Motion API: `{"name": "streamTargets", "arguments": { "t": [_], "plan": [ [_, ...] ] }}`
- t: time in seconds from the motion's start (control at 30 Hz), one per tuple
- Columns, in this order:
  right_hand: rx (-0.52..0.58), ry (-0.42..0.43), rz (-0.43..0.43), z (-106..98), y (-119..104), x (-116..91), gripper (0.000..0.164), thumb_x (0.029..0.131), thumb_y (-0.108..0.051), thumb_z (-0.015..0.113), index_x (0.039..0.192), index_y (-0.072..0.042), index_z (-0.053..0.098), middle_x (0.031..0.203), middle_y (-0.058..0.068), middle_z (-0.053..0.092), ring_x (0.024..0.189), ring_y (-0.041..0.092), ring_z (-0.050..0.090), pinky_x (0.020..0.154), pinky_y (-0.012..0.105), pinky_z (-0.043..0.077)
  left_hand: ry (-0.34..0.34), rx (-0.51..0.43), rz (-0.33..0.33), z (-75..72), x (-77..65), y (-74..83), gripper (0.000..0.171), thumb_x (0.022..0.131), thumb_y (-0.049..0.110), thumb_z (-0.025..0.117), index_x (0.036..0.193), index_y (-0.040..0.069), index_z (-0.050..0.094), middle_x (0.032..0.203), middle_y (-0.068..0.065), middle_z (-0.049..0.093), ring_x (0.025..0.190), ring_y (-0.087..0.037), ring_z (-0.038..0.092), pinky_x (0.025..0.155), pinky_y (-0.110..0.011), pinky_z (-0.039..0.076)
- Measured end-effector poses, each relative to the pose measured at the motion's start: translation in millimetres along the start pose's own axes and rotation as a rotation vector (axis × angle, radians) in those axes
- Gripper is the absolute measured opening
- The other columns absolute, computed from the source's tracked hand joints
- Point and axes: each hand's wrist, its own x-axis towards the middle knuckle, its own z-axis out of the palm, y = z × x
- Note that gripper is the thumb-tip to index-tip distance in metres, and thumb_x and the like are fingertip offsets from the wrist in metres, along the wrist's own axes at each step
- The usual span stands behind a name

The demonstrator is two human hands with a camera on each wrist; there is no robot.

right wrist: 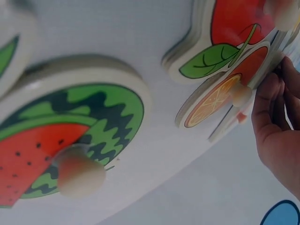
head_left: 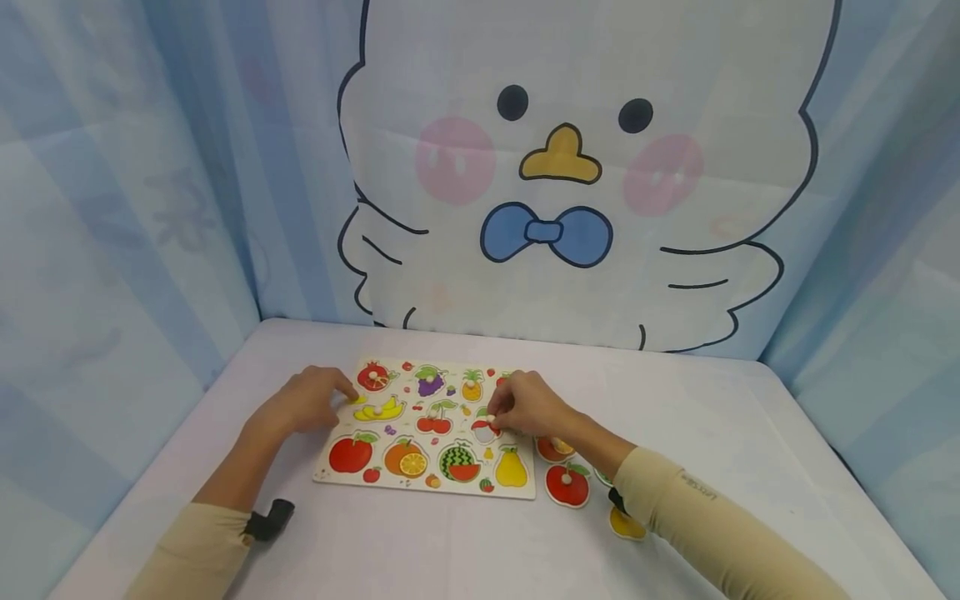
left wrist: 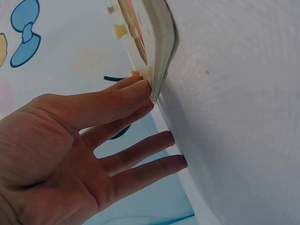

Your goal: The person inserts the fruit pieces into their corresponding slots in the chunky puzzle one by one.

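Fruit board, white; left hand, fingers extended, touches it; right hand pinches piece.

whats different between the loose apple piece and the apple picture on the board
The loose apple piece carries a raised pale knob, while no knob shows on the apple picture. The loose apple piece lies on the table, right of the board; the apple picture sits in the board's near left corner. Both show a red apple with green leaf.
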Motion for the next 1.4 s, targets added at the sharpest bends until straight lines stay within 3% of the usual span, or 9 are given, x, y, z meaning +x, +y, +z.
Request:
{"name": "streamTargets", "arguments": {
  "t": [0.43, 0.9, 1.13, 1.4],
  "plan": [
    [-0.011, 0.019, -0.015, -1, -3, 1, 0.005, 0.087, -0.01, 0.084, 0.089, -0.013, 0.08, 0.08, -0.006, 0.069, 0.075, 0.012, 0.06, 0.069, 0.022, 0.054, 0.0, 0.013, 0.033, -4.2, 2.8, -3.0, 0.042, 0.084, 0.0, 0.081, 0.125, 0.004, 0.073, 0.138, -0.024, 0.062, 0.128, -0.045, 0.051, 0.108, -0.062, 0.049],
    [0.026, 0.013, 0.06, 2, -3, -3, 0.006, 0.088, -0.012, 0.083, 0.094, -0.014, 0.081, 0.082, -0.007, 0.071, 0.077, 0.012, 0.061, 0.073, 0.022, 0.055, -0.008, 0.001, 0.009, -0.4, 0.4, -2.5, 0.044, 0.084, 0.0, 0.081, 0.127, 0.004, 0.072, 0.139, -0.025, 0.06, 0.131, -0.047, 0.049, 0.108, -0.062, 0.049],
    [0.043, 0.002, -0.005, 1, 4, -6, 0.027, 0.087, -0.009, 0.084, 0.114, -0.011, 0.079, 0.076, -0.006, 0.069, 0.07, 0.011, 0.06, 0.066, 0.022, 0.053, -0.004, 0.01, 0.02, 1.1, 0.7, -1.6, 0.043, 0.084, 0.0, 0.081, 0.126, 0.004, 0.073, 0.138, -0.024, 0.061, 0.13, -0.046, 0.05, 0.108, -0.062, 0.049],
    [0.068, 0.005, -0.026, -4, 1, -16, 0.028, 0.09, -0.008, 0.08, 0.118, -0.011, 0.078, 0.08, -0.006, 0.068, 0.073, 0.013, 0.061, 0.068, 0.023, 0.055, -0.009, 0.014, 0.007, -1.4, -1.1, 1.8, 0.044, 0.085, 0.0, 0.081, 0.128, 0.003, 0.072, 0.138, -0.025, 0.061, 0.129, -0.046, 0.051, 0.107, -0.061, 0.05]
  ]
}}
